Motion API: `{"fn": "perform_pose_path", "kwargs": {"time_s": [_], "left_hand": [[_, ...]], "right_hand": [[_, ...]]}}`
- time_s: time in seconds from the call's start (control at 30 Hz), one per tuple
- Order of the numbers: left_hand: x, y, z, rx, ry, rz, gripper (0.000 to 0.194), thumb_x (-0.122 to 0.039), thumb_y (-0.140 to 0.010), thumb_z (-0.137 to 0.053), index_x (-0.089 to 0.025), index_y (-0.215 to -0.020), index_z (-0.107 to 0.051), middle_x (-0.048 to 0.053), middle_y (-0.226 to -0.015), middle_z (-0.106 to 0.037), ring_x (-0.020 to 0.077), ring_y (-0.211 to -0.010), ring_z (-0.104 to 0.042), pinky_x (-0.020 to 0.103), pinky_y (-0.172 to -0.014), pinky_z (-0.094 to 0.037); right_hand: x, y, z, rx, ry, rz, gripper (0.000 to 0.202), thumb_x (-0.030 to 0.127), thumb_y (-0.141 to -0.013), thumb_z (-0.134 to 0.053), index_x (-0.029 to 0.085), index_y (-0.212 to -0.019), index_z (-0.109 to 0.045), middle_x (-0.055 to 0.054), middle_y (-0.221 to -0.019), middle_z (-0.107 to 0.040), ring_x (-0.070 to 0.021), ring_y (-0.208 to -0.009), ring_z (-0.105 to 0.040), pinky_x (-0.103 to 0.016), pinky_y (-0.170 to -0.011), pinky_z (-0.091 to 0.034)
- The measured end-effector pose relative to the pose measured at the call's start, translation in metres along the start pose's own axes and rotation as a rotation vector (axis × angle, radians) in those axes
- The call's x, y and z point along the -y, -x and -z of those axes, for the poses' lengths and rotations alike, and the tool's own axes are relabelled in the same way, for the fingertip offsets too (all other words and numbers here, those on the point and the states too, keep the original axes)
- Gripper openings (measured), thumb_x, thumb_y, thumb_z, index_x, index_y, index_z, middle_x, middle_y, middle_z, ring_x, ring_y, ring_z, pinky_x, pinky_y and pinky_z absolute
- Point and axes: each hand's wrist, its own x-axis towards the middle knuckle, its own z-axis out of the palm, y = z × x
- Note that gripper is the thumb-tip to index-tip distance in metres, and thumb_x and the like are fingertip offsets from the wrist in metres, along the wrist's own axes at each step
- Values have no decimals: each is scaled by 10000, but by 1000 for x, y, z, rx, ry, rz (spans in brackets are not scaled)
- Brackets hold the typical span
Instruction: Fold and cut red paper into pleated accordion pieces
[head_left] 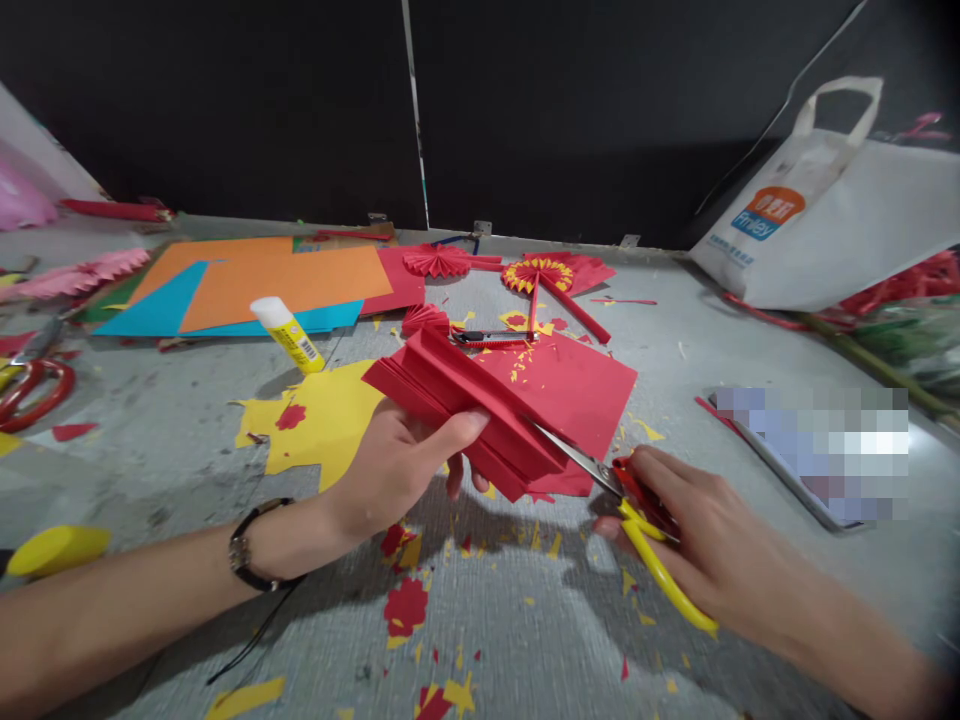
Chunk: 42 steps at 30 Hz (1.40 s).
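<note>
Pleated red paper (450,385) is pinched in my left hand (412,450), the thumb on top and fingertips showing underneath. My right hand (682,520) grips scissors (652,560) with yellow and red handles. Their blades reach up and left to the right side of the folded paper, one blade partly hidden by it. Below the held paper lies a flat red sheet (592,390) with small yellow scraps on it. A cutter knife (495,338) rests at its far edge. Left of my left hand is a ragged yellow sheet (330,420).
A glue stick (289,335) stands tilted behind the yellow sheet. Orange sheets (285,285) and pleated paper fans (538,275) lie farther back. Red-handled scissors (37,390) are at left. A phone (795,450) and a white bag (825,210) are at right. Paper scraps litter the table.
</note>
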Motion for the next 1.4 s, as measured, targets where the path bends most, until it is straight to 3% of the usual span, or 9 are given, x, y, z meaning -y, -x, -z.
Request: {"fn": "perform_pose_path", "kwargs": {"time_s": [0.4, 0.97, 1.4], "left_hand": [[-6, -2, -4, -32, -9, -14, 328, -306, -940, -682, -155, -649, -670, 15, -562, -671, 105, -438, -596, 164, -385, -502], [-1, 4, -6, 101, 6, 65, 294, -358, -956, -684, -150, -749, -710, 46, -615, -721, 137, -494, -644, 201, -436, -538], [1, 5, -8, 118, 36, 123, 332, -427, -967, -668, -163, -784, -750, 56, -645, -735, 161, -529, -674, 217, -445, -559]], "right_hand": [[0, 2, 0, 32, -27, -39, 419, 587, -1094, -402, 248, -873, -511, -9, -730, -604, -182, -554, -574, -319, -525, -391], [2, 2, -4, 54, -34, -29, 315, 521, -1068, -508, 253, -907, -470, -1, -777, -560, -170, -574, -523, -314, -536, -369], [5, 5, -5, 26, -19, -21, 304, 488, -1104, -443, 247, -932, -508, -8, -760, -615, -186, -560, -613, -315, -526, -415]]}}
